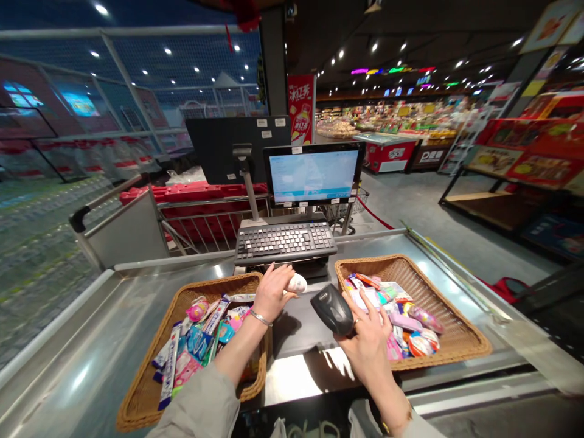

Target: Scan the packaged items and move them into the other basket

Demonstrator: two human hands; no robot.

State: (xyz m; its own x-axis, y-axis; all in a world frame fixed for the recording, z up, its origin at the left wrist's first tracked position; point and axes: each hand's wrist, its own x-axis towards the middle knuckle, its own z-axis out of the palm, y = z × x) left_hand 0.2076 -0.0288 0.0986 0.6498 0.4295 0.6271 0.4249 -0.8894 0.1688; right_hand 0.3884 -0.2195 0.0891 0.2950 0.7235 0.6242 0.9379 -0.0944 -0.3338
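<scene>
My left hand (pixel 272 291) grips a small white rounded item (pixel 297 283) and holds it up between the two baskets, just in front of the keyboard (pixel 285 241). My right hand (pixel 367 339) is wrapped round a black handheld barcode scanner (pixel 333 309), whose head points toward the white item. The left wicker basket (pixel 146 389) holds several colourful snack packets under my left forearm. The right wicker basket (pixel 460 340) holds several more packets beside my right hand.
The baskets sit on a steel checkout counter (pixel 91 359). Behind the keyboard stand a lit screen (pixel 312 175) and a dark monitor back (pixel 228 146). Red shopping baskets (pixel 191 194) and a metal rail lie beyond. Store shelves (pixel 524 152) run at the right.
</scene>
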